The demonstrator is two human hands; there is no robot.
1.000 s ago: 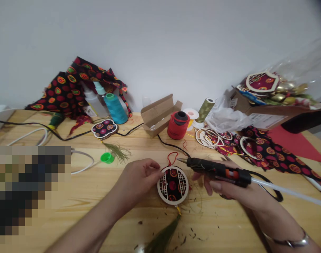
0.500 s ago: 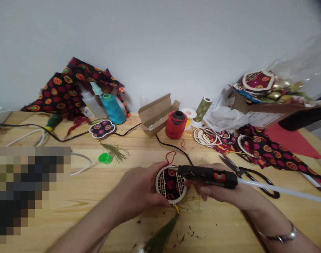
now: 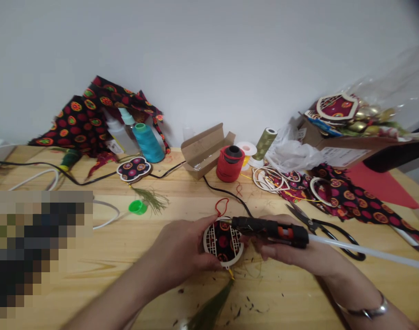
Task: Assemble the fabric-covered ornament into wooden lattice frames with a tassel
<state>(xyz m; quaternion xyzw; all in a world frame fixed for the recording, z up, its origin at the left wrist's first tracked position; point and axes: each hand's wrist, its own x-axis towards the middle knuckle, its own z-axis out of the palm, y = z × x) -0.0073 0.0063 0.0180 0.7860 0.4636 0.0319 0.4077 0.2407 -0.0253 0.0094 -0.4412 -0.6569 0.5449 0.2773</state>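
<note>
My left hand (image 3: 185, 245) grips the left edge of a round pendant (image 3: 223, 243), a pale lattice frame over dark patterned fabric. A red cord loop (image 3: 223, 206) rises from its top, and a green tassel (image 3: 211, 306) hangs from its bottom on a yellow tie. In my right hand (image 3: 292, 251) is a black hot glue gun (image 3: 269, 230), with a long translucent glue stick (image 3: 364, 251) running out of its back. The gun's nozzle meets or hovers just over the pendant's top rim; I cannot tell which. My right fingers are partly hidden behind the gun.
Black scissors (image 3: 324, 229) lie right of my hand. Behind are a red thread spool (image 3: 229, 165), a cardboard box (image 3: 204, 153), a blue thread cone (image 3: 149, 143) and a flower-shaped pendant (image 3: 134, 169). A green cap (image 3: 137, 207) sits at left. Patterned fabric (image 3: 354, 197) and wooden rings (image 3: 269, 178) lie at right.
Almost nothing differs. The glue gun's back end has dipped slightly, while its nozzle stays at the pendant's top rim and my left hand keeps its grip.
</note>
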